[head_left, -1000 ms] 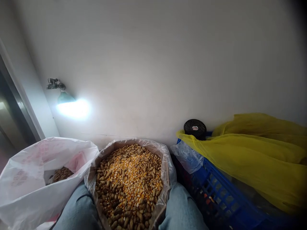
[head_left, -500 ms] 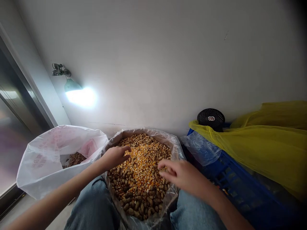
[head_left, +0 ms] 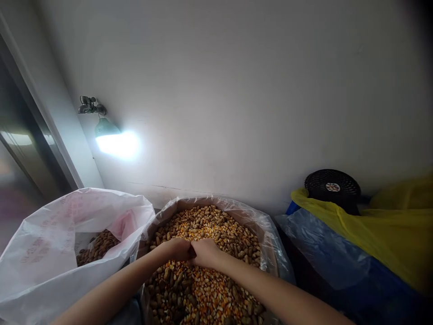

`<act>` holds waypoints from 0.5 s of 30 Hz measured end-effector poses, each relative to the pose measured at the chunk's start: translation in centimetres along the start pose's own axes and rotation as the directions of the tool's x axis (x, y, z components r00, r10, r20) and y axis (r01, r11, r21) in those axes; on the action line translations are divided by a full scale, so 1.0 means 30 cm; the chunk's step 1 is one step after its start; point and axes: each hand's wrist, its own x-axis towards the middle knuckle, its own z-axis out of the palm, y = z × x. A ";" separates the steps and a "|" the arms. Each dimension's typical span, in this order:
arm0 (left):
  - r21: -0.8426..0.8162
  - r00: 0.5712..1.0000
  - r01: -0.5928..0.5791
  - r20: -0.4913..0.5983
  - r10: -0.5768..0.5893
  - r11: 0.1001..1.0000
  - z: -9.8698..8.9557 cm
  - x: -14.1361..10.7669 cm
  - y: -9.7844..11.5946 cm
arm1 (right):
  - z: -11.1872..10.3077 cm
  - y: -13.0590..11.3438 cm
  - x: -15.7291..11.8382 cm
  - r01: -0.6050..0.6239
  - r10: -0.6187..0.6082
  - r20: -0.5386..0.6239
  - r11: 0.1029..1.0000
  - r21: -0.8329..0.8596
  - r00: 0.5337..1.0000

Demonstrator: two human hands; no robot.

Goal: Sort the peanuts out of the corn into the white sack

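Observation:
My left hand [head_left: 179, 249] and my right hand [head_left: 203, 253] meet over the middle of an open clear plastic bag [head_left: 275, 253]. Both look closed, with their fingers curled down and inward. Whatever lies inside them is hidden. Around and beneath the hands, the bag is full of yellow-orange corn kernels [head_left: 209, 293] mixed with unshelled peanuts [head_left: 233, 241]. The kernels lie mostly in the middle, while peanuts gather toward the edges.
Left of it stands a white bag [head_left: 37, 243] holding brown nut-like pieces [head_left: 101, 246]. To the right are a blue crate [head_left: 379, 293], yellow netting [head_left: 382, 234] and a black fan [head_left: 333, 189]. A lit lamp [head_left: 117, 142] hangs against the wall [head_left: 230, 99].
My hands were apart with fingers loosely spread; they have come together over the corn and closed. The view has shifted, so the bags sit lower and look larger.

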 end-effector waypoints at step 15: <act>-0.772 0.990 0.090 -0.001 -0.143 0.629 -0.009 0.044 -0.055 | -0.011 0.241 0.010 -0.014 0.029 0.000 0.459 0.888 1.000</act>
